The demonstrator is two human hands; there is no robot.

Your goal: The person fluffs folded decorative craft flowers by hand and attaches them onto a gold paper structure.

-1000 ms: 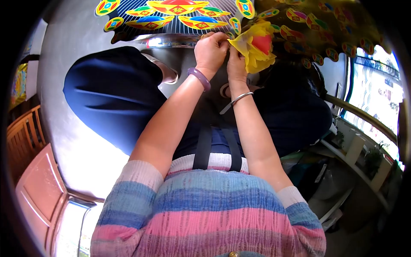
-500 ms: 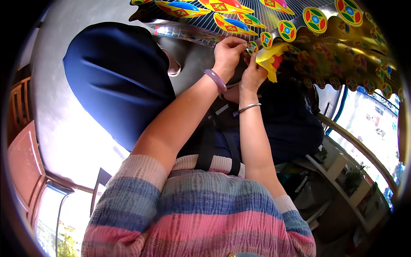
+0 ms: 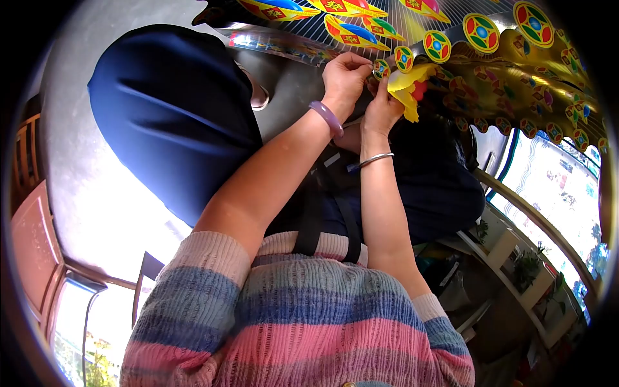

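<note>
My left hand [image 3: 345,80], with a purple bangle on its wrist, is closed in a pinch at the scalloped edge of a shiny gold printed sheet [image 3: 509,71]. A small round coin motif [image 3: 381,69] shows right at its fingertips. Close beside it, my right hand [image 3: 382,111] has its thumb and fingers pressed together at the same edge, just under that motif. Its wrist carries a silver bangle. A yellow flower-like piece [image 3: 403,87] with a red centre sits against the right thumb; how it is attached is hidden. Boat-shaped bright prints [image 3: 354,32] cover the pleated part above.
Dark blue cloth [image 3: 171,119] covers my spread legs, and a shoe [image 3: 259,97] shows on the grey floor [image 3: 74,148]. Wooden furniture [image 3: 35,238] stands at left. To the right are a curved rail [image 3: 548,222], potted plants [image 3: 529,267] and a bright window [image 3: 548,180].
The gold sheet has shifted slightly down and right in view. Both hands keep nearly the same place and pinch.
</note>
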